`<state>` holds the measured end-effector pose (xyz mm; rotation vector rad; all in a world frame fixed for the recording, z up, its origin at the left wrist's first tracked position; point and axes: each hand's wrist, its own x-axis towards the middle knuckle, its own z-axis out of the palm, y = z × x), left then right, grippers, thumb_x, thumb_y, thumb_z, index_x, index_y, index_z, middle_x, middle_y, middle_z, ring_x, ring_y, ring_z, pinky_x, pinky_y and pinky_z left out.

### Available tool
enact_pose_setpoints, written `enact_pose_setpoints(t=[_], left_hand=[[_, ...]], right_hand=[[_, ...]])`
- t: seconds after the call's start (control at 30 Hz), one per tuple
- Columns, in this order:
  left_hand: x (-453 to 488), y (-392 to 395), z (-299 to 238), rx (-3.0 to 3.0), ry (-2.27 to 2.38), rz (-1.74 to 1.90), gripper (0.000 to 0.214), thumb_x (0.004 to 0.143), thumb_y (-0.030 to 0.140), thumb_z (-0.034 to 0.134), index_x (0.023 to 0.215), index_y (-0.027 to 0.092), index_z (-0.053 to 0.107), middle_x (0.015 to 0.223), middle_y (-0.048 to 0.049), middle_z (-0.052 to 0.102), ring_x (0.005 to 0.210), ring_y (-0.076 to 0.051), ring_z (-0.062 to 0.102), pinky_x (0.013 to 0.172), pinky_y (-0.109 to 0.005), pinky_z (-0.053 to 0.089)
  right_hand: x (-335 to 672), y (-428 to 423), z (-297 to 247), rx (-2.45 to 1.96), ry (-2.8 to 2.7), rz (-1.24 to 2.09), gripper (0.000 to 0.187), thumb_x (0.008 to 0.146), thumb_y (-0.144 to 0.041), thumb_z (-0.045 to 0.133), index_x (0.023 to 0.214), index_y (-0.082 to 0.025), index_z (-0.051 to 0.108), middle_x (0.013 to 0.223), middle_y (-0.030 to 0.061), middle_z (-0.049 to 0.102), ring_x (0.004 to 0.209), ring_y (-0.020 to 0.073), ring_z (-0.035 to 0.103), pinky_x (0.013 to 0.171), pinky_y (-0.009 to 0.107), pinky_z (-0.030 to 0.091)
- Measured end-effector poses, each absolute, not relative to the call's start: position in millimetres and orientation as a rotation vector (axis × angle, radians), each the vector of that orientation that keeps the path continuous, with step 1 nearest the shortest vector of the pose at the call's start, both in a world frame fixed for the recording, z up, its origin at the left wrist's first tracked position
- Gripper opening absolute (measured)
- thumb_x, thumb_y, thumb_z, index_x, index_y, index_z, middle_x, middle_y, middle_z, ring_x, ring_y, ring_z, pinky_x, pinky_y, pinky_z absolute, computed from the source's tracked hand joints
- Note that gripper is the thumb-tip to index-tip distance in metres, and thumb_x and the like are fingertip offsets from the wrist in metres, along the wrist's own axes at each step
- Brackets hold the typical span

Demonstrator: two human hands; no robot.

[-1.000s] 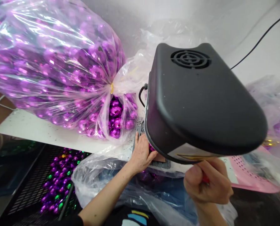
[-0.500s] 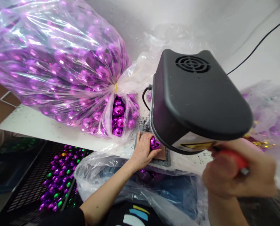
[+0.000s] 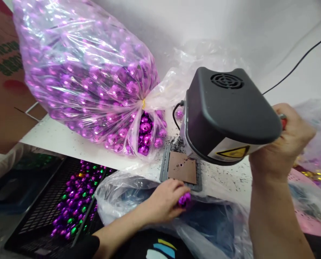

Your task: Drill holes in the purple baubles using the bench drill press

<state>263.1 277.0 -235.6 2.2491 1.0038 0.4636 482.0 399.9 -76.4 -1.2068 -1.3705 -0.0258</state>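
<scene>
My left hand (image 3: 167, 201) is closed on a shiny purple faceted ball (image 3: 184, 199), held over the open plastic bag (image 3: 110, 190) at the table's front edge. Just beyond it lies the press's grey base with a brown square plate (image 3: 182, 168), which has a small dark hole. My right hand (image 3: 290, 144) grips the press's red-ended lever handle (image 3: 284, 122); most of the handle is hidden by the fingers. Between the hands stands the black-housed press (image 3: 236, 108) with a yellow warning label.
A tied clear bag of purple balls (image 3: 93, 86) fills the back left. Below it, a black crate (image 3: 33, 212) holds purple and green balls. A cardboard box (image 3: 4, 108) stands far left, a pink basket (image 3: 311, 219) at right. Black scraps litter the white table (image 3: 68, 135).
My left hand has drawn the purple ball off the brown plate toward me, over the open bag. My right hand and the lever have moved up and away. The view has shifted slightly.
</scene>
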Motion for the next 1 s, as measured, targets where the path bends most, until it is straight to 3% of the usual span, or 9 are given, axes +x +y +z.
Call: enact_pose_setpoints(t=[0.13, 0.2, 0.27, 0.33, 0.4, 0.5, 0.57, 0.77, 1.0], left_hand=[[252, 254, -231, 2.37, 1.027, 0.144, 0.072, 0.081, 0.038, 0.08, 0.142, 0.02, 0.047, 0.134, -0.0153, 0.06, 0.115, -0.034, 0.061, 0.096, -0.047, 0.053], [239, 272, -224, 2.31, 1.081, 0.301, 0.059, 0.086, 0.044, 0.074, 0.136, 0.021, 0.053, 0.123, -0.0128, 0.066, 0.107, -0.03, 0.064, 0.09, -0.043, 0.055], [220, 306, -214, 2.236, 1.313, 0.599, 0.027, 0.098, 0.033, 0.056, 0.123, 0.023, 0.061, 0.108, -0.0087, 0.07, 0.098, -0.026, 0.066, 0.087, -0.04, 0.055], [201, 347, -208, 2.218, 1.703, 0.907, 0.03, 0.101, 0.018, 0.04, 0.12, 0.023, 0.063, 0.111, -0.0106, 0.069, 0.104, -0.027, 0.065, 0.093, -0.045, 0.053], [188, 382, -208, 2.29, 1.921, 0.835, 0.036, 0.094, 0.014, 0.052, 0.129, 0.018, 0.06, 0.127, -0.0161, 0.064, 0.117, -0.033, 0.059, 0.1, -0.052, 0.048], [181, 410, -216, 2.413, 1.956, 0.562, 0.043, 0.083, 0.014, 0.066, 0.126, 0.016, 0.063, 0.122, -0.0182, 0.065, 0.117, -0.038, 0.058, 0.098, -0.056, 0.047], [181, 411, -216, 2.4, 1.952, 0.6, 0.042, 0.083, 0.017, 0.07, 0.124, 0.016, 0.064, 0.119, -0.0176, 0.064, 0.113, -0.038, 0.06, 0.095, -0.055, 0.049], [195, 364, -199, 1.722, 1.685, 1.344, 0.055, 0.087, 0.04, 0.076, 0.133, 0.022, 0.052, 0.123, -0.0115, 0.064, 0.104, -0.026, 0.067, 0.087, -0.041, 0.058], [254, 340, -241, 1.457, 1.23, 0.998, 0.048, 0.081, 0.032, 0.079, 0.125, 0.023, 0.062, 0.112, -0.0047, 0.072, 0.102, -0.023, 0.068, 0.094, -0.039, 0.055]], right_hand=[[483, 405, -81, -1.198, -1.322, -0.042, 0.024, 0.085, -0.028, 0.055, 0.065, -0.016, 0.049, 0.059, -0.0057, 0.028, 0.057, 0.003, 0.029, 0.058, 0.026, 0.021], [483, 407, -83, -1.189, -1.304, -0.049, 0.021, 0.083, -0.027, 0.055, 0.065, -0.016, 0.05, 0.058, -0.0056, 0.028, 0.057, 0.0034, 0.03, 0.058, 0.026, 0.021], [484, 408, -85, -1.192, -1.299, -0.057, 0.019, 0.082, -0.026, 0.055, 0.066, -0.016, 0.052, 0.058, -0.0055, 0.03, 0.057, 0.0036, 0.031, 0.058, 0.026, 0.022], [484, 409, -86, -1.193, -1.295, -0.051, 0.02, 0.081, -0.027, 0.056, 0.065, -0.016, 0.051, 0.058, -0.0055, 0.031, 0.057, 0.0036, 0.031, 0.057, 0.026, 0.022], [484, 408, -87, -1.193, -1.29, -0.028, 0.022, 0.082, -0.028, 0.057, 0.065, -0.016, 0.051, 0.058, -0.0053, 0.033, 0.057, 0.0038, 0.031, 0.057, 0.026, 0.023], [485, 408, -87, -1.201, -1.292, 0.003, 0.022, 0.084, -0.03, 0.056, 0.067, -0.016, 0.053, 0.06, -0.0052, 0.035, 0.058, 0.0041, 0.033, 0.057, 0.025, 0.026], [486, 407, -87, -1.199, -1.3, 0.005, 0.024, 0.086, -0.032, 0.057, 0.068, -0.016, 0.053, 0.061, -0.0054, 0.035, 0.058, 0.004, 0.034, 0.057, 0.024, 0.026], [484, 407, -84, -1.154, -1.326, 0.016, 0.029, 0.087, -0.033, 0.058, 0.066, -0.017, 0.047, 0.06, -0.0061, 0.03, 0.058, 0.003, 0.031, 0.057, 0.024, 0.023], [478, 402, -79, -1.132, -1.339, 0.035, 0.03, 0.09, -0.034, 0.056, 0.067, -0.017, 0.047, 0.06, -0.0064, 0.028, 0.057, 0.0028, 0.03, 0.057, 0.023, 0.023]])
